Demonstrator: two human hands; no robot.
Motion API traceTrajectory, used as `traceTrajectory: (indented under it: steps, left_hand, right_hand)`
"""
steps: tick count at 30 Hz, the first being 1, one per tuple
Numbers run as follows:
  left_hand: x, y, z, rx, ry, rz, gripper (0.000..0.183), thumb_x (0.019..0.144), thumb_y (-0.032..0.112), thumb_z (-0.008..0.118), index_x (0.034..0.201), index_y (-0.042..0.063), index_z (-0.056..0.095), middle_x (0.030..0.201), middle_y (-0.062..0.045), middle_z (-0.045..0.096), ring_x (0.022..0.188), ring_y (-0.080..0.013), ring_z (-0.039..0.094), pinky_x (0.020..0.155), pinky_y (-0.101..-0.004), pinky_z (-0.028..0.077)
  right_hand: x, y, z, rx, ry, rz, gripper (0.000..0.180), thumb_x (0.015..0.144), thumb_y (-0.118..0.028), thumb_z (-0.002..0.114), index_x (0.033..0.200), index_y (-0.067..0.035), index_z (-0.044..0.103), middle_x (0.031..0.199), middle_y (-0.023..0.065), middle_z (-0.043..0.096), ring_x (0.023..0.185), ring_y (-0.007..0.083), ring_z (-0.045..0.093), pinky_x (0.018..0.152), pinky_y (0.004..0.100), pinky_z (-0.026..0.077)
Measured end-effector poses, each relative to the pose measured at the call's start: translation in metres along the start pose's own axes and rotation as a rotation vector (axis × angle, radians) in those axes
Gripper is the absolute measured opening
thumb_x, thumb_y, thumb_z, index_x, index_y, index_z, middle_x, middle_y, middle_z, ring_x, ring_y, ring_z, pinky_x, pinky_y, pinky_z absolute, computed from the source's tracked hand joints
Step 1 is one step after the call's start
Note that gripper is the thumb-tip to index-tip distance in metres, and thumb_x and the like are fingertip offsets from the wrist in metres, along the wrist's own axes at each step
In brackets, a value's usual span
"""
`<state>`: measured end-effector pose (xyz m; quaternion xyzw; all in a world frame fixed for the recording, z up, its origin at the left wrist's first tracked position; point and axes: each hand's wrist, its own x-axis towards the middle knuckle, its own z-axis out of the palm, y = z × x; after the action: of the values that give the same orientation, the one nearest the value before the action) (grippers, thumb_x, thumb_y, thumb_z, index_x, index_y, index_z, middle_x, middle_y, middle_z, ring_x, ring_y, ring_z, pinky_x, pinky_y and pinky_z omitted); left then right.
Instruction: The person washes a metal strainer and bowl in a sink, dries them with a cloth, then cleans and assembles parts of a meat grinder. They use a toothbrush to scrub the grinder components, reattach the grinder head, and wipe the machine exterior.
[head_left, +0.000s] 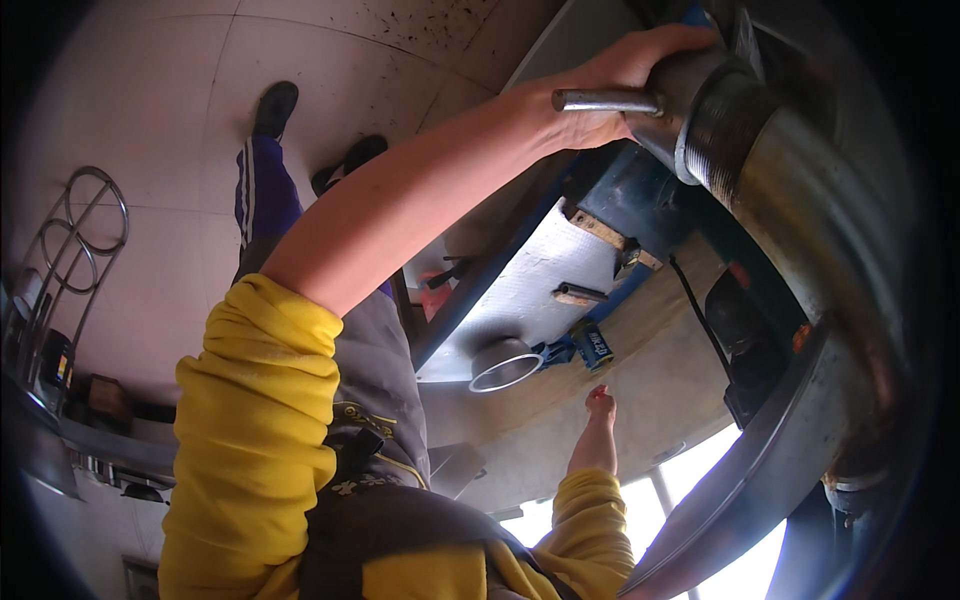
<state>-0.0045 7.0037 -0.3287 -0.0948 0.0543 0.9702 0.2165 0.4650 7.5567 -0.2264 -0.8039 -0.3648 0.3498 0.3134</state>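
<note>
My left hand (600, 90) is wrapped around a steel collar (660, 94), which has a short rod handle (600, 100) sticking out of it. Beyond the collar, a thick metal barrel (795, 187) with a threaded end curves toward the right rim of the head view. Part of my left fingers is hidden behind the collar. Far lower, my right hand (601, 405) hangs away from the barrel, touching nothing that I can see. It is small in view, and its grip cannot be made out.
A white-topped surface (517, 285) bears a round metal pan (506, 365) and a short dark tube (581, 292). A blue packet with writing (592, 345) lies nearby. At the far left stands a metal wire rack (82, 240) on the tiled floor (157, 150).
</note>
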Motion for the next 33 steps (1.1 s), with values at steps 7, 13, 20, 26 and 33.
traceTrajectory:
  steps: [7,13,20,26,33]
  left_hand:
    - [0.007,0.028,0.001,0.033,0.088,-0.249,0.039,0.086,0.038,0.066,0.105,0.004,0.065,0.093,-0.006,0.070,0.067,-0.0126,0.068,0.053,-0.0250,0.058]
    - [0.007,0.056,0.014,0.176,0.071,-0.437,0.055,0.083,0.045,0.065,0.120,0.005,0.059,0.107,-0.014,0.064,0.086,-0.0262,0.068,0.062,-0.0477,0.062]
    - [0.011,0.057,0.018,0.117,0.233,-0.487,0.044,0.087,0.039,0.062,0.110,0.001,0.061,0.095,-0.015,0.067,0.072,-0.0222,0.070,0.062,-0.0375,0.062]
    - [0.011,0.039,0.009,-0.205,0.183,-0.368,0.031,0.091,0.031,0.061,0.098,0.001,0.063,0.087,-0.012,0.069,0.071,-0.0182,0.069,0.065,-0.0296,0.061]
    - [0.007,0.024,0.007,-0.255,0.104,-0.241,0.040,0.096,0.038,0.049,0.108,0.003,0.064,0.097,-0.011,0.069,0.085,-0.0172,0.068,0.080,-0.0310,0.058]
  right_hand:
    - [-0.216,-0.013,0.170,-0.721,-0.710,-1.142,0.036,0.087,-0.012,0.068,0.120,-0.003,0.056,0.079,0.0090,0.065,0.068,0.0195,0.063,0.059,0.0280,0.054]
    - [-0.416,-0.001,0.291,-1.144,-0.550,-2.799,0.047,0.086,-0.028,0.068,0.126,-0.006,0.057,0.124,0.0113,0.060,0.109,0.0260,0.059,0.090,0.0376,0.048]
    - [-0.428,0.030,0.325,-0.832,-0.985,-2.510,0.047,0.086,-0.033,0.066,0.125,-0.007,0.059,0.126,0.0153,0.058,0.116,0.0330,0.055,0.097,0.0435,0.044]
    - [-0.442,0.060,0.319,-0.534,-0.907,-2.841,0.052,0.089,-0.028,0.064,0.132,-0.002,0.050,0.132,0.0159,0.053,0.122,0.0317,0.050,0.102,0.0431,0.040]
    - [-0.441,0.086,0.308,-0.616,-0.972,-2.341,0.046,0.087,-0.022,0.066,0.125,0.001,0.055,0.127,0.0167,0.058,0.117,0.0333,0.054,0.101,0.0435,0.041]
